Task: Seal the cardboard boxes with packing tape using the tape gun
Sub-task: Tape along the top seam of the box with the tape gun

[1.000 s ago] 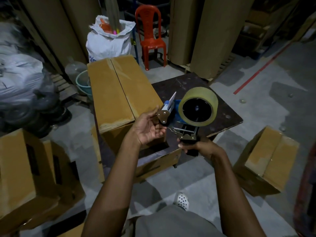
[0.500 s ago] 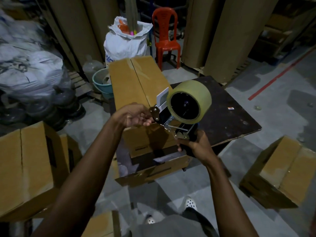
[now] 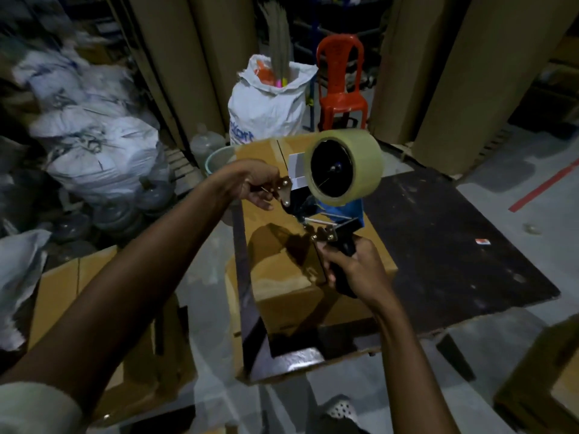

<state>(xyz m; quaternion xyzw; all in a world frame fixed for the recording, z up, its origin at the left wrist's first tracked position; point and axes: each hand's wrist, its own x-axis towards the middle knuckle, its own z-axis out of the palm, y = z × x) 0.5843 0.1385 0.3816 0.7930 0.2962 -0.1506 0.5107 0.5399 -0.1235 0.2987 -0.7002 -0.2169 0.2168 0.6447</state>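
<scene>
I hold a tape gun (image 3: 326, 211) in the air over a closed cardboard box (image 3: 282, 270) that lies on a dark low table (image 3: 454, 245). Its large roll of yellowish tape (image 3: 344, 166) faces me. My right hand (image 3: 354, 267) grips the black handle from below. My left hand (image 3: 260, 187) pinches the metal front end of the gun, fingers curled around it. The box's top flaps are shut, with the seam running away from me; the gun hides much of it.
More cardboard boxes stand on the floor at left (image 3: 94, 308) and lower right (image 3: 545, 377). A white sack (image 3: 266, 111), a red plastic chair (image 3: 341, 86), tall cardboard sheets (image 3: 470, 73) and piled white bags (image 3: 94, 145) ring the table. My shoe (image 3: 340, 408) is near the bottom edge.
My view has moved closer and to the left. The tape gun has risen with both hands still on it, and my left hand has closed more tightly on its front end.
</scene>
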